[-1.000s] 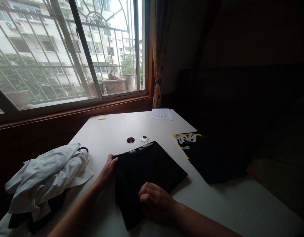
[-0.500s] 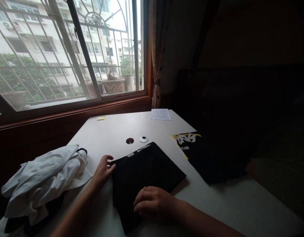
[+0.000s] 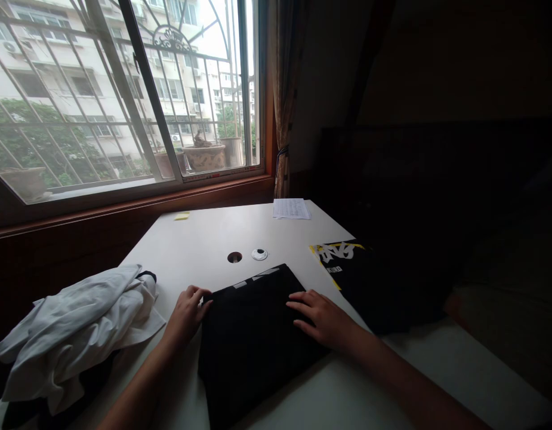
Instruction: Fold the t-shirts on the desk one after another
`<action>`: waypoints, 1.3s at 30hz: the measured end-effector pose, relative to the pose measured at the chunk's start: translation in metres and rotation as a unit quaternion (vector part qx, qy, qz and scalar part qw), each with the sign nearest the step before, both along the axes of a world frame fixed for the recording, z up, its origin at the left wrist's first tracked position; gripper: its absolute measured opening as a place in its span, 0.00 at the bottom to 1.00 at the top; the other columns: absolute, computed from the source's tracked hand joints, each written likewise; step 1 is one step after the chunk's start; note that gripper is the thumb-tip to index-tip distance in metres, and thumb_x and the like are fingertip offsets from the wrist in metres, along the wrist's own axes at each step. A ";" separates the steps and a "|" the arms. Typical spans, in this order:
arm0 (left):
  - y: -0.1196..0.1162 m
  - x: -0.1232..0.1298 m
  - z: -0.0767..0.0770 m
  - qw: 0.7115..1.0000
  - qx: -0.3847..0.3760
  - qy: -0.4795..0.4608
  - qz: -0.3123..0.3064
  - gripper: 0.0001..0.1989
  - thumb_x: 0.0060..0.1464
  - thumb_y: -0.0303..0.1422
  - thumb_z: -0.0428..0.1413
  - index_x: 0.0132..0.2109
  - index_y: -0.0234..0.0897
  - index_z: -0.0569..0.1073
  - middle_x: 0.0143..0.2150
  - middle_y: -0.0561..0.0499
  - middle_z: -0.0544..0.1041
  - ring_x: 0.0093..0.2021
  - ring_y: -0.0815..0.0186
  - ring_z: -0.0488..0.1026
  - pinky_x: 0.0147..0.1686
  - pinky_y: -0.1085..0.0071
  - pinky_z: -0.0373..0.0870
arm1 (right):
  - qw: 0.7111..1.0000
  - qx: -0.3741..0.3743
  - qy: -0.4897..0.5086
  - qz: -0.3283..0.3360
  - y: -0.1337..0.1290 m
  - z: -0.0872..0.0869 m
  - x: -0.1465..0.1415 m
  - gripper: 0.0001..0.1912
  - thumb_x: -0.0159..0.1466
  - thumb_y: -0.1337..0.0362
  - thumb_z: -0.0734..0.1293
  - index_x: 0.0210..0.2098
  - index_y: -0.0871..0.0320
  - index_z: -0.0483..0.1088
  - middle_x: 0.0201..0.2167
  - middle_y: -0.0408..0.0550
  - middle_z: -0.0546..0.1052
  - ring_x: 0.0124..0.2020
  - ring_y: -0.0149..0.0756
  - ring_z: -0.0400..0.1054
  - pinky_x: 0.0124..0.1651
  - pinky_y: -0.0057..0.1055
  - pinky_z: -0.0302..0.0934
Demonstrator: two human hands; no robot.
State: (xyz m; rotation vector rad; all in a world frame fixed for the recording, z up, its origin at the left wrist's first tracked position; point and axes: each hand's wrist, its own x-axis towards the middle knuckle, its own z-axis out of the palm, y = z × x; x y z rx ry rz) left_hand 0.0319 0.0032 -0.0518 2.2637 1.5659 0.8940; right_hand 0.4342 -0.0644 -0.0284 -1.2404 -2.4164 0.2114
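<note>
A folded black garment lies on the white table in front of me, with pale grey print along its far edge. At its far left corner is my left hand, thumb and forefinger closed on the cloth's edge. My right hand rests on the right side of the same garment, palm down with its fingers stretched out and apart. Its fingertips touch the cloth near the right edge.
A heap of white clothing with dark cloth under it sits at the left. Another black garment with yellow and white print lies at the right. Papers, a yellow note, a cable hole and its round cover are farther back.
My right hand has moved from the garment's near middle up and right to its right side, its fingers now straighter. The garment has turned slightly; my left hand stays at the corner.
</note>
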 end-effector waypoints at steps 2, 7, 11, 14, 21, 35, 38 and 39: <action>0.001 0.000 0.000 1.000 0.003 0.007 -0.006 0.13 0.60 0.45 0.54 0.42 0.45 0.80 0.44 0.44 0.74 0.46 0.52 0.73 0.51 0.52 0.71 | 0.999 -0.015 0.026 0.026 -0.007 0.002 0.002 0.19 0.67 0.60 0.69 0.58 0.50 0.73 0.55 0.51 0.75 0.56 0.44 0.69 0.59 0.42 0.66; 0.004 -0.002 0.000 0.999 -0.041 -0.011 -0.030 0.17 0.57 0.51 0.58 0.42 0.45 0.82 0.46 0.44 0.74 0.47 0.52 0.73 0.50 0.53 0.72 | 0.995 -0.015 0.096 0.018 0.011 -0.001 0.014 0.13 0.70 0.64 0.65 0.51 0.51 0.76 0.48 0.49 0.77 0.50 0.40 0.72 0.55 0.38 0.68; 0.010 -0.005 0.000 0.996 -0.075 -0.053 -0.022 0.19 0.53 0.53 0.59 0.37 0.42 0.81 0.43 0.44 0.73 0.42 0.54 0.74 0.45 0.57 0.75 | 0.993 0.003 0.107 -0.042 0.047 -0.004 0.018 0.15 0.70 0.64 0.65 0.55 0.50 0.73 0.52 0.50 0.76 0.54 0.43 0.70 0.59 0.43 0.65; 0.013 -0.005 0.001 0.993 -0.084 -0.077 -0.028 0.19 0.53 0.53 0.58 0.33 0.41 0.79 0.43 0.44 0.74 0.42 0.55 0.74 0.44 0.59 0.75 | 0.996 -0.004 0.083 -0.039 0.070 -0.008 0.013 0.16 0.69 0.64 0.66 0.56 0.51 0.72 0.52 0.51 0.75 0.53 0.44 0.68 0.60 0.45 0.62; 0.010 -0.001 0.005 0.985 -0.122 -0.116 -0.026 0.18 0.59 0.51 0.53 0.40 0.41 0.74 0.43 0.46 0.78 0.43 0.57 0.74 0.44 0.61 0.73 | 0.993 -0.003 0.099 -0.067 0.092 -0.024 0.001 0.05 0.69 0.65 0.65 0.37 0.56 0.73 0.38 0.48 0.74 0.44 0.41 0.66 0.51 0.40 0.62; 0.012 -0.002 0.000 0.997 0.052 -0.053 0.024 0.11 0.61 0.42 0.54 0.42 0.41 0.75 0.43 0.48 0.72 0.37 0.61 0.74 0.41 0.60 0.74 | 0.986 0.074 -0.042 -0.141 0.086 -0.027 -0.010 0.06 0.71 0.65 0.64 0.40 0.54 0.73 0.42 0.50 0.74 0.45 0.43 0.66 0.49 0.37 0.62; -0.002 -0.002 0.017 0.993 0.103 -0.008 -0.062 0.08 0.63 0.38 0.55 0.41 0.42 0.77 0.41 0.48 0.74 0.42 0.58 0.72 0.44 0.59 0.73 | 0.978 0.076 -0.091 -0.172 0.086 -0.022 -0.010 0.07 0.72 0.66 0.62 0.41 0.54 0.73 0.43 0.51 0.74 0.46 0.44 0.66 0.48 0.36 0.61; -0.008 0.000 0.025 0.989 0.101 0.008 -0.109 0.08 0.64 0.37 0.55 0.41 0.43 0.77 0.40 0.48 0.75 0.43 0.59 0.72 0.45 0.60 0.72 | 0.974 0.076 -0.107 -0.187 0.085 -0.020 -0.009 0.09 0.72 0.66 0.60 0.41 0.54 0.72 0.43 0.51 0.74 0.46 0.44 0.66 0.48 0.36 0.61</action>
